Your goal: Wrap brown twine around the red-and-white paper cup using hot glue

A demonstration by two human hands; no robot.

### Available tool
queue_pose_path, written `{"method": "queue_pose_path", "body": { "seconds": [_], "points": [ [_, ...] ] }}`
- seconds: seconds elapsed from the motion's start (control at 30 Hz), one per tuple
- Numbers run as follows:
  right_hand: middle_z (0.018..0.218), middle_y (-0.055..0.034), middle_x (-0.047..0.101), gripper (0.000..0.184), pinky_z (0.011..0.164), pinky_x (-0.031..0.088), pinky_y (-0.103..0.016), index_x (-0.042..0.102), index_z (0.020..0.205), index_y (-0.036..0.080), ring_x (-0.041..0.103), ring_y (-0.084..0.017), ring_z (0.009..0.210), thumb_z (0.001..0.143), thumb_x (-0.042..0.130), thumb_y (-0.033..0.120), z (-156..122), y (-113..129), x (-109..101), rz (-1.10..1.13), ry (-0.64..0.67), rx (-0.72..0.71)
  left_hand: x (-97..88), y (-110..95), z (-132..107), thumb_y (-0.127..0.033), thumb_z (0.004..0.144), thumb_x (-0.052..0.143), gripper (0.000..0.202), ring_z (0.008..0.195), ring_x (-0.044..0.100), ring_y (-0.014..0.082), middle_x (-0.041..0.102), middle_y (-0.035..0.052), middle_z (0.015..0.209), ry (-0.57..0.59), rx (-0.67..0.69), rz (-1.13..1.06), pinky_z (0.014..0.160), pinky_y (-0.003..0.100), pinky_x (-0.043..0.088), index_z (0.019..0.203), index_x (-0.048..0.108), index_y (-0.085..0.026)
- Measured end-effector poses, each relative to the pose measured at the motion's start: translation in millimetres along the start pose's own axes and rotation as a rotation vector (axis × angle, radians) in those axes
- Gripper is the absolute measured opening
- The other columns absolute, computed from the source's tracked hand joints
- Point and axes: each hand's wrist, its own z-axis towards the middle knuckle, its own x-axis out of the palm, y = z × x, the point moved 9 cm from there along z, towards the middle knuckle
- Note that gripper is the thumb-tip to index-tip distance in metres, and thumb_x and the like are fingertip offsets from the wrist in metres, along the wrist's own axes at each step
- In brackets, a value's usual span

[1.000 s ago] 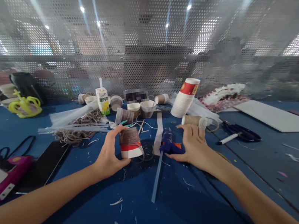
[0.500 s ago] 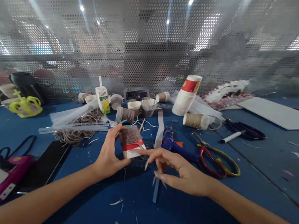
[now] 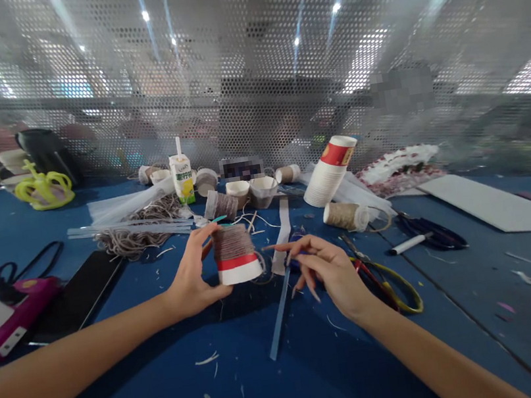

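A paper cup (image 3: 239, 271), white with a red band, is tilted in my left hand (image 3: 195, 272), which grips it by its left side. Grey-brown yarn (image 3: 232, 240) is wound in rows round the narrower upper part of the cup. A loose loop of the same yarn hangs at the cup's right side. Just right of the cup, my right hand (image 3: 323, 270) has thumb and index finger pinched on what looks like the yarn strand, the other fingers hanging loosely. Below them a clear glue stick (image 3: 279, 320) lies on the table.
A blue glue gun (image 3: 297, 247) is mostly behind my right hand, beside red-and-yellow scissors (image 3: 403, 288). Stacked paper cups (image 3: 329, 173), a twine spool (image 3: 345, 215), a juice carton (image 3: 183, 179) and a yarn heap (image 3: 139, 238) stand behind. A black phone (image 3: 80, 296) lies left.
My right hand has moved right and slightly up, away from the cup's front. More of the cup's white rim shows now. My left hand keeps its hold in nearly the same place.
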Motion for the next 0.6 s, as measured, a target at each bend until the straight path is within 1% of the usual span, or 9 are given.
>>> {"method": "queue_pose_path", "body": {
  "seconds": [0.03, 0.07, 0.1, 0.17, 0.23, 0.3, 0.37, 0.47, 0.6],
  "points": [
    [0.075, -0.0002, 0.070, 0.006, 0.042, 0.053, -0.024, 0.055, 0.075, 0.019, 0.040, -0.003, 0.031, 0.079, 0.058, 0.022, 0.2, 1.4, -4.5, -0.002, -0.040, -0.017, 0.0, -0.1, 0.2, -0.015, 0.066, 0.068, 0.084, 0.123, 0.046, 0.0311, 0.040, 0.0125, 0.129, 0.002, 0.002, 0.007, 0.103, 0.055, 0.047, 0.139, 0.029, -0.026],
    [0.072, 0.0009, 0.068, 0.005, 0.041, 0.052, -0.023, 0.054, 0.076, 0.020, 0.040, -0.003, 0.031, 0.079, 0.058, 0.021, -0.5, 3.8, -6.4, 0.001, -0.057, -0.037, 0.0, -0.7, 0.4, -0.015, 0.066, 0.068, 0.084, 0.123, 0.047, 0.0311, 0.041, 0.0126, 0.129, 0.006, 0.008, 0.018, 0.103, 0.055, 0.046, 0.139, 0.029, -0.026],
    [0.074, 0.0006, 0.068, 0.004, 0.041, 0.052, -0.023, 0.054, 0.078, 0.020, 0.041, -0.003, 0.031, 0.080, 0.058, 0.021, -2.0, 6.7, -4.9, 0.010, -0.044, -0.056, 0.2, -1.6, 0.8, -0.015, 0.066, 0.068, 0.084, 0.123, 0.047, 0.0312, 0.042, 0.0127, 0.129, 0.013, 0.018, 0.032, 0.103, 0.056, 0.045, 0.140, 0.028, -0.026],
    [0.093, -0.0031, 0.070, 0.003, 0.044, 0.053, -0.023, 0.055, 0.082, 0.020, 0.044, -0.002, 0.034, 0.081, 0.057, 0.022, -7.3, 12.2, 9.0, 0.021, 0.076, -0.074, 0.6, -3.6, 1.5, -0.013, 0.066, 0.068, 0.085, 0.123, 0.048, 0.0315, 0.044, 0.0131, 0.130, 0.029, 0.041, 0.062, 0.104, 0.057, 0.044, 0.140, 0.027, -0.026],
    [0.115, -0.0070, 0.065, 0.004, 0.046, 0.053, -0.022, 0.055, 0.086, 0.020, 0.045, -0.001, 0.039, 0.082, 0.057, 0.022, -16.4, 13.8, 30.8, -0.017, 0.264, -0.055, 1.0, -4.9, 1.9, -0.013, 0.066, 0.068, 0.087, 0.123, 0.049, 0.0317, 0.046, 0.0135, 0.131, 0.041, 0.056, 0.083, 0.104, 0.057, 0.044, 0.141, 0.026, -0.025],
    [0.124, -0.0085, 0.061, 0.005, 0.047, 0.052, -0.021, 0.056, 0.089, 0.021, 0.046, -0.001, 0.044, 0.084, 0.057, 0.021, -25.9, 12.4, 48.4, -0.099, 0.407, -0.038, 2.0, -4.8, 1.9, -0.014, 0.067, 0.069, 0.086, 0.123, 0.050, 0.0316, 0.046, 0.0138, 0.130, 0.052, 0.053, 0.097, 0.105, 0.056, 0.045, 0.141, 0.026, -0.025],
    [0.127, -0.0092, 0.060, 0.007, 0.049, 0.052, -0.021, 0.057, 0.092, 0.021, 0.044, -0.002, 0.047, 0.085, 0.056, 0.021, -31.1, 10.6, 57.1, -0.177, 0.471, -0.041, 3.1, -4.8, 1.6, -0.014, 0.068, 0.069, 0.085, 0.123, 0.050, 0.0313, 0.046, 0.0138, 0.130, 0.056, 0.052, 0.091, 0.105, 0.055, 0.045, 0.141, 0.026, -0.025],
    [0.131, -0.0103, 0.057, 0.007, 0.051, 0.053, -0.023, 0.056, 0.094, 0.021, 0.042, -0.002, 0.047, 0.087, 0.055, 0.022, -29.9, 10.1, 56.8, -0.215, 0.458, -0.060, 2.5, -4.2, 0.8, -0.013, 0.068, 0.068, 0.085, 0.124, 0.049, 0.0308, 0.044, 0.0129, 0.130, 0.037, 0.046, 0.043, 0.104, 0.055, 0.045, 0.141, 0.026, -0.026],
    [0.131, -0.0108, 0.057, 0.003, 0.045, 0.051, -0.020, 0.055, 0.089, 0.021, 0.051, -0.003, 0.048, 0.087, 0.055, 0.022, -21.9, 10.9, 44.2, -0.167, 0.362, -0.061, 1.1, -0.7, 0.0, -0.014, 0.066, 0.068, 0.086, 0.123, 0.048, 0.0301, 0.043, 0.0118, 0.129, 0.017, 0.016, 0.007, 0.104, 0.055, 0.046, 0.140, 0.027, -0.027]
  ]
}}
